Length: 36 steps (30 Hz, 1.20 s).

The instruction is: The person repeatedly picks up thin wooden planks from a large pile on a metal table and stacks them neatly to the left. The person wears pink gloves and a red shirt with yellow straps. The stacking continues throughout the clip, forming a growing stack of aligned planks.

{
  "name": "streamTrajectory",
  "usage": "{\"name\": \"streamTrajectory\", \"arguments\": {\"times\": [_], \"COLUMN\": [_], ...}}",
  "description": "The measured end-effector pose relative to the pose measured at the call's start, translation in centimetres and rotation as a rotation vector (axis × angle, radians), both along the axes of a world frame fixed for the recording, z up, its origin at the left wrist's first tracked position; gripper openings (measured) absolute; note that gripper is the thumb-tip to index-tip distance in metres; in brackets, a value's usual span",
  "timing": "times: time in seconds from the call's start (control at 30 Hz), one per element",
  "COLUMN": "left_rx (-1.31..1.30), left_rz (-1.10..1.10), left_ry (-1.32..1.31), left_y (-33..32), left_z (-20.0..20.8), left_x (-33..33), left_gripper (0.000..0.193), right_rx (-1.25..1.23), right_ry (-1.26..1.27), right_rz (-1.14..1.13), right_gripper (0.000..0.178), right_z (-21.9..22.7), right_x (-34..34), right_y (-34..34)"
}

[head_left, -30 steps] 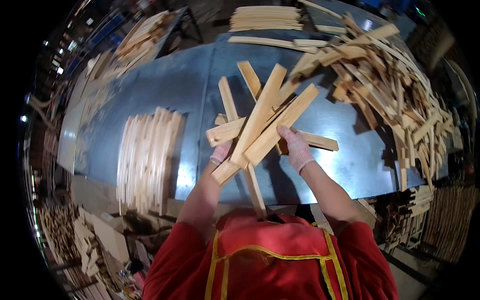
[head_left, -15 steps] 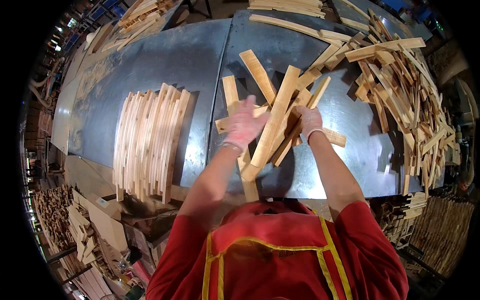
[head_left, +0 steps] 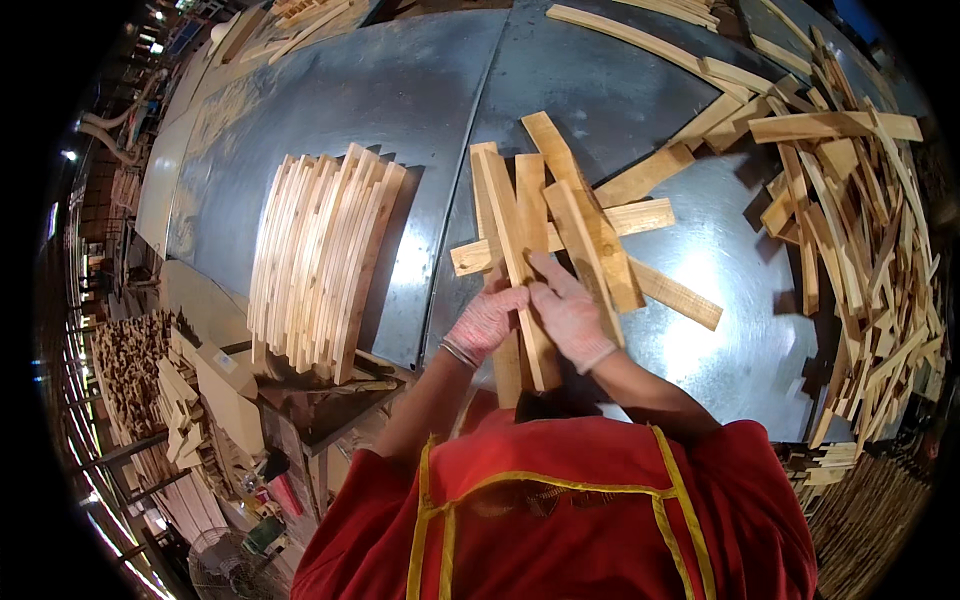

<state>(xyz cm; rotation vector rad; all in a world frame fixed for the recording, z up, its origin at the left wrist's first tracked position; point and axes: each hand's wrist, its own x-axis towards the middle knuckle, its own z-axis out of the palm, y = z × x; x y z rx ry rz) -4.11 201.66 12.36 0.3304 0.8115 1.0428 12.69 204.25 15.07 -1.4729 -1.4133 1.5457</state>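
Observation:
Both my hands wear pale pinkish work gloves. My left hand (head_left: 487, 322) is closed round a narrow wooden strip (head_left: 514, 240), which slants over the other pieces with its lower end toward me. From the other side my right hand (head_left: 572, 312) meets the same strip, its fingers stretched and apart at the strip's edge. A short board (head_left: 585, 240) lies just beyond the right hand. Under and around these, several loose wooden pieces cross one another, among them a crosswise strip (head_left: 640, 216) and a slanting one (head_left: 675, 292).
Left of my hands, a row of strips (head_left: 325, 260) lies side by side on the dark metal tabletop (head_left: 420, 110). A tangled heap of strips (head_left: 840, 220) covers the right side. Long strips (head_left: 640, 45) lie at the back. A fan (head_left: 225, 560) stands low at left.
My hands have come together on the narrow strip, the right one moving left and nearer to me. Loose pieces between them have shifted and spread. The whole view has turned slightly.

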Motion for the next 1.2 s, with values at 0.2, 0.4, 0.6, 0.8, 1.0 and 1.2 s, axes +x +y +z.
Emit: {"name": "streamTrajectory", "arguments": {"times": [0.2, 0.4, 0.6, 0.8, 1.0, 1.2], "left_rx": [-0.074, 0.137, 0.170, 0.076, 0.886, 0.815], "left_rz": [0.160, 0.079, -0.272, -0.536, -0.274, -0.536], "left_ry": [0.214, 1.244, 2.383, 2.465, 2.165, 1.941], "left_y": [-1.1, -3.7, -5.2, -4.0, -0.3, 5.8], "left_z": [-1.7, 1.6, -3.1, -0.6, 1.8, 1.4], "left_x": [-2.4, -14.8, -24.6, -23.7, -13.6, -6.0], "left_gripper": [0.069, 0.075, 0.082, 0.084, 0.080, 0.075], "right_rx": [0.581, 0.346, -0.075, -0.107, 0.239, 0.092], "right_ry": [-0.641, -0.780, -0.617, -0.273, -0.873, -0.789], "right_rz": [0.027, -0.349, -0.364, -0.467, -0.292, -0.066], "right_gripper": [0.064, 0.095, 0.086, 0.075, 0.062, 0.070], "right_z": [-0.4, -4.1, -6.9, 0.0, 3.3, -1.5], "right_x": [7.6, 7.9, 5.9, 1.7, 6.6, 6.0], "right_y": [2.6, -6.2, -10.6, -10.7, 1.8, 3.5]}}
